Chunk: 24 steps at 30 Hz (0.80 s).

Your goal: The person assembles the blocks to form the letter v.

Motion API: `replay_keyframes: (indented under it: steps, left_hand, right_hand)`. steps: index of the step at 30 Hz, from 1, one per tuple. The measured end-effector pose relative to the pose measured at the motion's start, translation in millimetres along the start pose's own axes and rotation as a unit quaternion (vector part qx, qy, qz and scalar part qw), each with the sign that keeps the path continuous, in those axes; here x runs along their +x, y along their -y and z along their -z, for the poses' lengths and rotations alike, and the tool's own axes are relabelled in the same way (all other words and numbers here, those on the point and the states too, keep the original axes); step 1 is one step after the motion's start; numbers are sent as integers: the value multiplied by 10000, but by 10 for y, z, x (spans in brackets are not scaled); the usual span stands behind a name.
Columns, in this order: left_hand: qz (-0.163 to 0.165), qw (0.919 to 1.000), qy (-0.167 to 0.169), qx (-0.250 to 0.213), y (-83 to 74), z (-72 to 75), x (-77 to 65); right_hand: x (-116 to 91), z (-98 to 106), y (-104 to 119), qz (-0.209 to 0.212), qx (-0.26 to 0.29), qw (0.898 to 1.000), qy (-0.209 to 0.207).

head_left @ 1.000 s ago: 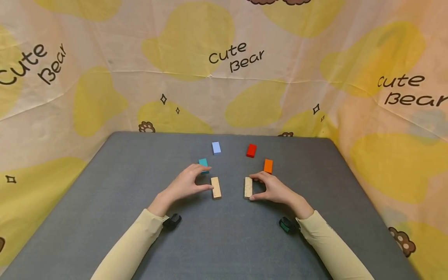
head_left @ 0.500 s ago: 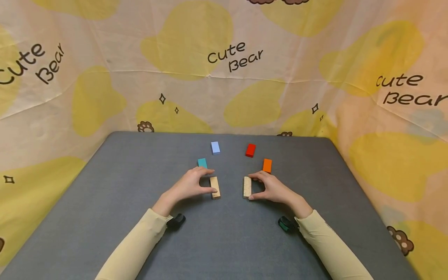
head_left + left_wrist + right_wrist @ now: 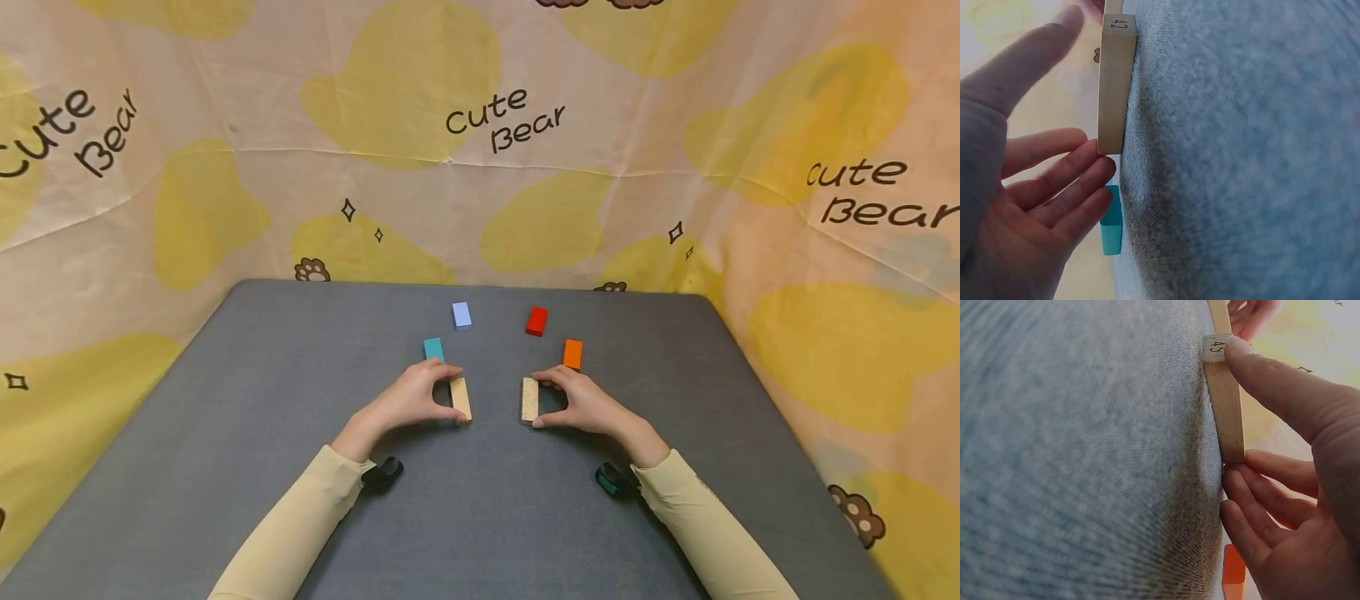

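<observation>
head view, from the left: your left sleeve (image 3: 296, 521) lies on the grey surface (image 3: 480, 517) side nearest you, with a black wrist device (image 3: 383, 475) just back from your left grip (image 3: 405, 396). that grip is wide: your thumb is above the near end of the left wooden block (image 3: 461, 400), your fingertips at its far end. the left wrist view shows the thumb apart from the wood, and 42 written on that near end. just beyond this grip's fingers, partly covered by them, is the teal block (image 3: 432, 348); farther out ahead of the grip lies the light-blue block (image 3: 461, 316).

next along, the right wooden block (image 3: 530, 401) is between the thumb and fingers of your right grip (image 3: 592, 404), which holds it end to end; in the right wrist view your thumb presses the pale end marked 45. well ahead of this grip, and to its left, is the red block (image 3: 536, 321); the orange block (image 3: 573, 353) sits just beyond its fingers. back from this grip are the second wrist device (image 3: 615, 480) and your right sleeve (image 3: 712, 525).
</observation>
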<state>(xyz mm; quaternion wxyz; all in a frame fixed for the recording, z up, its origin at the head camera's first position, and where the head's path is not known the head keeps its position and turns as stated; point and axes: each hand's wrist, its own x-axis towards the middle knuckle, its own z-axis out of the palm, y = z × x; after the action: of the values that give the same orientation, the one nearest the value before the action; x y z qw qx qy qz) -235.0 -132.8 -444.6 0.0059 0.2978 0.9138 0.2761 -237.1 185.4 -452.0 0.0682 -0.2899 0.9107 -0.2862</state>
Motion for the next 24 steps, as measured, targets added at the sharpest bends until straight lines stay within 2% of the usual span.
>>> replay_keyframes:
  steps: [7,17,24]
  left_hand:
    - [-16,9998,192,26,23,-8,0]
    - [46,9994,289,192,27,-23,10]
    - [62,9994,317,130,19,-29,7]
  right_hand:
    - [0,-4,7,1,35,10000,-11]
    - [9,3,6,-46,-7,10000,11]
    - [7,2,12,-57,11,10000,16]
